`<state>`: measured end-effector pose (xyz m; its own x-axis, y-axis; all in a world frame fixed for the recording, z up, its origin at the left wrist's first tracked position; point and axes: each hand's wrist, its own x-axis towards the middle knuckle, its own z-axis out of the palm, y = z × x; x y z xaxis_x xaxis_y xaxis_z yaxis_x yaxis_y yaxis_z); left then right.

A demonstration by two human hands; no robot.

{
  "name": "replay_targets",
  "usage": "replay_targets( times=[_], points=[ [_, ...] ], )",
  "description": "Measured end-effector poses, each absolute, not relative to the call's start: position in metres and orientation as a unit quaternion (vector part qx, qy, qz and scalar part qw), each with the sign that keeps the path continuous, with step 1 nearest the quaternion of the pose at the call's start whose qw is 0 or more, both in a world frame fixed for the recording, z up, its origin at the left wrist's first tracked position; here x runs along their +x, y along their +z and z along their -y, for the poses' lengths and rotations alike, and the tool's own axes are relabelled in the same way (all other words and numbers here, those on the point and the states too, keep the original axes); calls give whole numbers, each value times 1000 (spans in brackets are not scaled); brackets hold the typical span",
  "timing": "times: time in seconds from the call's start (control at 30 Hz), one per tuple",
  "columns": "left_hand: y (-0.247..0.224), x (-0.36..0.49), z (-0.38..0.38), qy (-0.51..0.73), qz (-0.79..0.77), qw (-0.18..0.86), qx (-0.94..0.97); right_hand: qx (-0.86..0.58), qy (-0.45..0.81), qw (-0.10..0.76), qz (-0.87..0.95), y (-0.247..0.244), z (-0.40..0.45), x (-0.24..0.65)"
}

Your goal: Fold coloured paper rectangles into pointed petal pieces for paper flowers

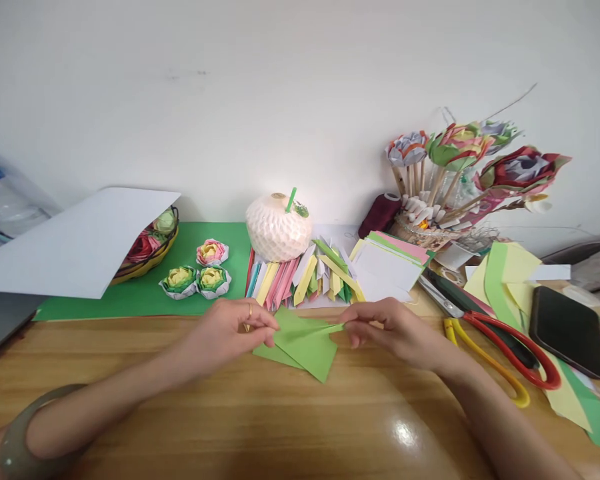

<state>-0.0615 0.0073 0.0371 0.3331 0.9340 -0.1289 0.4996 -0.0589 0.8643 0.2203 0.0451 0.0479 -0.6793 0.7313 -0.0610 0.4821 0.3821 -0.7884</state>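
My left hand pinches one end of a folded green paper strip, its thumb and index finger pressed together. The opposite, narrow end is pinched between the fingertips of my right hand. Stretched between both hands, the strip hangs over green paper sheets that overlap at an angle on the table. How the strip's left end is folded cannot be made out. Behind the hands lie many folded paper pieces in yellow, pink, white and green.
A white foam-netted ball stands behind the folded pieces. Three paper flowers sit on a green sheet. To the right are scissors, a phone, stacked paper and stemmed paper flowers. White sheets overhang a basket.
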Motion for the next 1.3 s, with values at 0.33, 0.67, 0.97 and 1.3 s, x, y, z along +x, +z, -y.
replay_targets(
  times=[0.33, 0.67, 0.97, 1.3],
  points=[
    [22, -58, -9, 287, -360, 221, 860, -508, 101, 368, 772, 28, -77, 217],
    [-3, -59, -7, 179, -274, -99, 940, -330, 94, 197, 919, 33, -25, 193],
    [3, -54, 0, 255, -289, -126, 914, -285, 60, 160, 943, 21, -19, 185],
    [9, -50, 14, 274, -353, 10, 895, -290, 187, 161, 925, 28, -19, 195]
  ],
)
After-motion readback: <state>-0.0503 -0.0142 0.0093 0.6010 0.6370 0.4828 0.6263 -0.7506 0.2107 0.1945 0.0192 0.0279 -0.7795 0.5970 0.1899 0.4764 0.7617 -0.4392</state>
